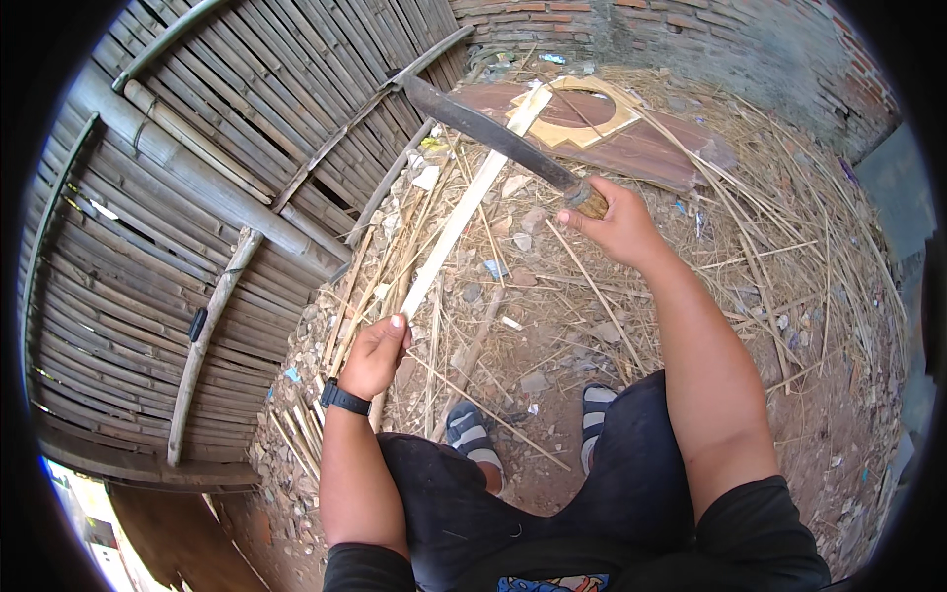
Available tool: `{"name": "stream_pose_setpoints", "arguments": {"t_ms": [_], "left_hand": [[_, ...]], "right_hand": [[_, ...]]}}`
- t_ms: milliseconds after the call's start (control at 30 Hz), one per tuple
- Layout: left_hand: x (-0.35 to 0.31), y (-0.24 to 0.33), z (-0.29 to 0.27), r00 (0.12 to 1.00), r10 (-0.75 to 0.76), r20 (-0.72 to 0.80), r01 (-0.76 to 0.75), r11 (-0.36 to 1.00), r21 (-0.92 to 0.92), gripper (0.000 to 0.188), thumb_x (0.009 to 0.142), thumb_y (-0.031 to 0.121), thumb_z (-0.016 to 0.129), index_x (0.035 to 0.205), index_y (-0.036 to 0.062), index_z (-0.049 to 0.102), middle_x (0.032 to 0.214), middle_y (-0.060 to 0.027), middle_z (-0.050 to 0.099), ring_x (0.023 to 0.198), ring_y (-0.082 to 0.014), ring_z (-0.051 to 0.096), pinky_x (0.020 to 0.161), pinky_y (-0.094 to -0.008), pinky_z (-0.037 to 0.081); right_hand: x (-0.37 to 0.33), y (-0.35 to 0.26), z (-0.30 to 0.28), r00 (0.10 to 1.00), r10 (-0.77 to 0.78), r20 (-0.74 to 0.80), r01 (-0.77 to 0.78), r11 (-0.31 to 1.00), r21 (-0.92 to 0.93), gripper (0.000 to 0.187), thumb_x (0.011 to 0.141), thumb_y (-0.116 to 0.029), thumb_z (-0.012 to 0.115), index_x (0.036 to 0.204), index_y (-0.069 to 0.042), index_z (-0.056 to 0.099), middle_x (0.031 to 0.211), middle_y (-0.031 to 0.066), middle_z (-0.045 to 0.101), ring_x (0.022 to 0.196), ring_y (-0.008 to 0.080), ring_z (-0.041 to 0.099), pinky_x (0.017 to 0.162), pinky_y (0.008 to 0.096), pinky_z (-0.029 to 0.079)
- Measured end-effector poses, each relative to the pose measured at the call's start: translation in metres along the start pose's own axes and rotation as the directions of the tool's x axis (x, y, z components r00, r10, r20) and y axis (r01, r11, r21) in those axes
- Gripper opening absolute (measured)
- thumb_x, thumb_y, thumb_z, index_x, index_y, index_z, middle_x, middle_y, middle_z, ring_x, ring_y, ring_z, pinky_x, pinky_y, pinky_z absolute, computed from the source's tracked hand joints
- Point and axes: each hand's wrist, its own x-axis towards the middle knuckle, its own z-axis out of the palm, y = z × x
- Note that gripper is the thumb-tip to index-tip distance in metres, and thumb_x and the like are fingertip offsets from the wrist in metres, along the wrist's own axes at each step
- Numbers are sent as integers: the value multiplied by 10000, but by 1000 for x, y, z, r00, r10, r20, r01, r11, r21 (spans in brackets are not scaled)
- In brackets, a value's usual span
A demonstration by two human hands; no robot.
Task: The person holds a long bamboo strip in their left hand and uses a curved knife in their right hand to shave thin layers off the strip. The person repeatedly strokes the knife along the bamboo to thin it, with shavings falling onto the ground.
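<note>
My right hand (619, 225) is closed round the wooden handle of a machete (493, 133), whose long dark blade points up and to the left. The blade crosses over a pale split bamboo strip (454, 229); whether the two touch I cannot tell. My left hand (373, 357), with a black watch on its wrist, grips the strip's near end between thumb and fingers. From there the strip slants away up and to the right, its far end by a yellowish board with a round hole (582, 116).
A bamboo slat wall (148, 326) stands at the left, a brick wall (730, 49) at the back. Brown planks (656, 153) lie beyond the strip. Loose bamboo sticks, straw and rubble cover the ground round my sandalled feet (473, 432). Cut sticks (301, 429) lie by my left forearm.
</note>
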Motion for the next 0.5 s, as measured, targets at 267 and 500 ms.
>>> {"name": "stream_pose_setpoints", "arguments": {"t_ms": [267, 500], "left_hand": [[0, -6, -5, 1000, 1, -9, 0, 999, 40, 481, 1129, 435, 441, 830, 94, 601, 660, 59, 481, 595, -52, 417, 567, -239, 353], [3, -8, -6, 999, 8, -39, -6, 998, 57, 472, 1131, 420, 445, 836, 86, 602, 664, 57, 485, 596, -53, 415, 572, -244, 359]], "right_hand": [[-4, -16, 13, 970, -123, 210, 156, 977, -147, 510, 841, -405, 844, 1225, -106, 691, 747, 143, 689, 761, 306, 706, 685, 439, 523], [-9, -38, -4, 984, -78, 163, 113, 969, -218, 479, 885, -370, 808, 1211, -46, 673, 934, 177, 721, 890, 327, 699, 773, 431, 527]]}}
